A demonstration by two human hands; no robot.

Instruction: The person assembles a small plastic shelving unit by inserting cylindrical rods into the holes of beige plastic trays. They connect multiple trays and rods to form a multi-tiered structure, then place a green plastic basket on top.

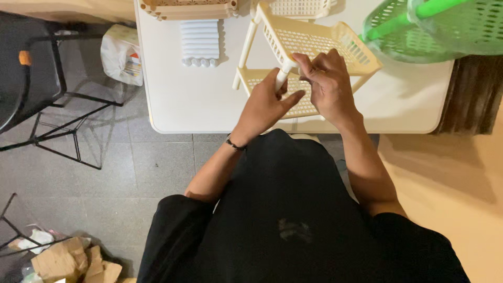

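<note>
Tube (283,73), short and white, stands tilted between the two hands above the near edge of the table (178,105); its upper end lies against the corner of the cream rack (314,42), a slotted plastic shelf unit that lies tipped on the tabletop with one perforated tray raised and another flat beneath it; the left hand (264,105) is closed around the tube's lower part, thumb stretched out to the right, a dark band on its wrist; the right hand (327,78) is curled, its fingertips pinching the tube's top where it meets the rack's corner; the two hands touch or nearly touch at the thumbs.

Farther back on the table, a row of white tubes (200,42) lies side by side, well apart from the hands; beyond it a stack of cream trays (188,8) reaches the top edge of the view; at the table's far right two green baskets (435,29) with perforated walls overlap one another, just beside the rack's raised tray.

Left of the table stands a black chair (31,84) on a grey tiled floor, with a white bag (123,52) between chair and table; torn cardboard (68,259) lies at the lower left corner; the person wears black.
</note>
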